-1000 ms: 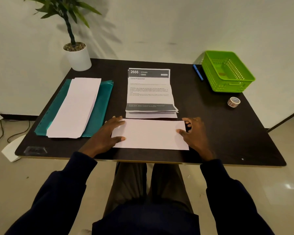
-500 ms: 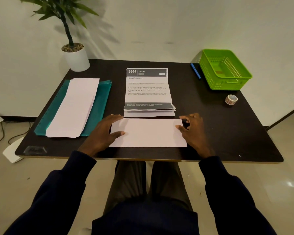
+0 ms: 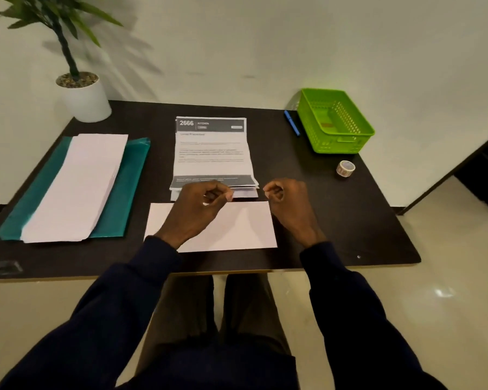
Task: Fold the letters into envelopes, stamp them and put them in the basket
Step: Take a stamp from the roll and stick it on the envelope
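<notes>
Single view, head-worn wide-angle camera: set above the seated person's lap, facing forward and steeply down across the dark rectangular bench [image 3: 335,220] toward the pale wall behind it. Near range; both dark sleeves enter from the bottom edge. Whole benchtop within frame, edges bowed by the lens, floor visible on either side. No second view to overlap.

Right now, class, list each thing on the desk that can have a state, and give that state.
envelope: flat, near edge.
letters: stacked, lying open, creased.
basket: upright.
tape roll: on its side.
pen: lying flat.
left hand: curled, above the envelope.
right hand: curled, holding nothing visible.
</notes>
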